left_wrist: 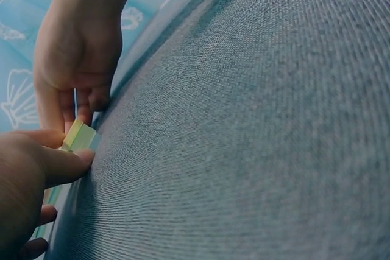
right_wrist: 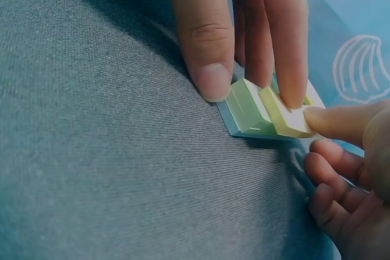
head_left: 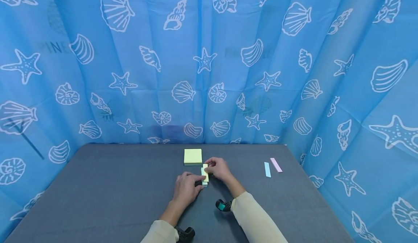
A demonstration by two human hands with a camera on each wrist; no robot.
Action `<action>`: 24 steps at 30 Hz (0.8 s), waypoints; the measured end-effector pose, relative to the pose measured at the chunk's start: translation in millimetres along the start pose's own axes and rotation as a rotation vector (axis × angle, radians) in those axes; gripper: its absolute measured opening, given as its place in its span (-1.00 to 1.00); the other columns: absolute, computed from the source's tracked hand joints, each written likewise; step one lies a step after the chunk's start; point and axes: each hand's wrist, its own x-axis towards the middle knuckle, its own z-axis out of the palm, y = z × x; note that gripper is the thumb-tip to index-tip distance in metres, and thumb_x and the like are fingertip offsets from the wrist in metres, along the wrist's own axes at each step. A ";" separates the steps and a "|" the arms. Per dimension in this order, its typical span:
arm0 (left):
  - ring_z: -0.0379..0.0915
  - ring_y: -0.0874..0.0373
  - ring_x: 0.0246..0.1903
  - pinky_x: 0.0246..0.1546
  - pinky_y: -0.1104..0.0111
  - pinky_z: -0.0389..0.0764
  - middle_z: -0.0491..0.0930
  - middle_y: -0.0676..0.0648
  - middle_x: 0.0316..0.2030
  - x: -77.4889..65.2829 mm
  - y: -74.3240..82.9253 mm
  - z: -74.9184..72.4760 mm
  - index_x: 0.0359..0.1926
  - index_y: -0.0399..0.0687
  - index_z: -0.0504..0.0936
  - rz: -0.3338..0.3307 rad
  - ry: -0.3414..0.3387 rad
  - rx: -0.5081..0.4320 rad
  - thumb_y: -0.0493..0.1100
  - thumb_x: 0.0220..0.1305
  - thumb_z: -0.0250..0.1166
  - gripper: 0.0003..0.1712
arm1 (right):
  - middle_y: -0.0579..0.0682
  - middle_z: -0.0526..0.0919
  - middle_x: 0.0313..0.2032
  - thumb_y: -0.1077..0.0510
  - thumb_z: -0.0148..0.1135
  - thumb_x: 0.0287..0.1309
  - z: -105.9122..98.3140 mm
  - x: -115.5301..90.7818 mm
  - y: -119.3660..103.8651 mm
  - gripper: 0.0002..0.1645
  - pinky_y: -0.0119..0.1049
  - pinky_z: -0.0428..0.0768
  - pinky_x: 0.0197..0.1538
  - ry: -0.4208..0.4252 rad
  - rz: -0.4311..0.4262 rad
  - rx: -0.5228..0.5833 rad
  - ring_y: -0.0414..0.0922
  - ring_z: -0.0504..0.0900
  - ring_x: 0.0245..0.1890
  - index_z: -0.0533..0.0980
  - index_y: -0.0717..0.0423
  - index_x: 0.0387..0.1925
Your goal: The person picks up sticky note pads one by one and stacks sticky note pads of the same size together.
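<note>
A small stack of narrow sticky note pads lies between my hands: a yellow pad (head_left: 205,167) on top, a green pad (right_wrist: 248,109) under it and a blue pad (right_wrist: 230,120) at the bottom. The yellow pad sits slightly offset from the green one. My left hand (head_left: 185,189) grips the stack, its thumb at the near end and a fingertip on the yellow pad. From the far right, my right hand (head_left: 219,168) pinches the yellow pad, thumb tip against its edge. The fingers partly hide the stack.
Just beyond the stack is a square yellow sticky note block (head_left: 193,156) with a greenish lower layer. To the right lie a light blue strip pad (head_left: 267,169) and a pink strip pad (head_left: 276,165). A blue shell-patterned curtain (head_left: 202,90) hangs behind the grey table (head_left: 114,192).
</note>
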 end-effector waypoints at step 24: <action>0.46 0.05 -0.01 -0.03 0.07 0.40 0.69 0.15 -0.11 1.1 -0.2 0.2 -0.04 0.31 0.74 0.000 -0.011 0.015 -0.04 0.04 0.52 -0.61 | -0.05 0.59 -0.50 0.25 0.38 0.12 0.6 0.0 2.0 -0.80 -0.32 0.48 -0.43 -0.078 0.000 -0.002 -0.18 0.53 -0.52 0.66 0.24 -0.19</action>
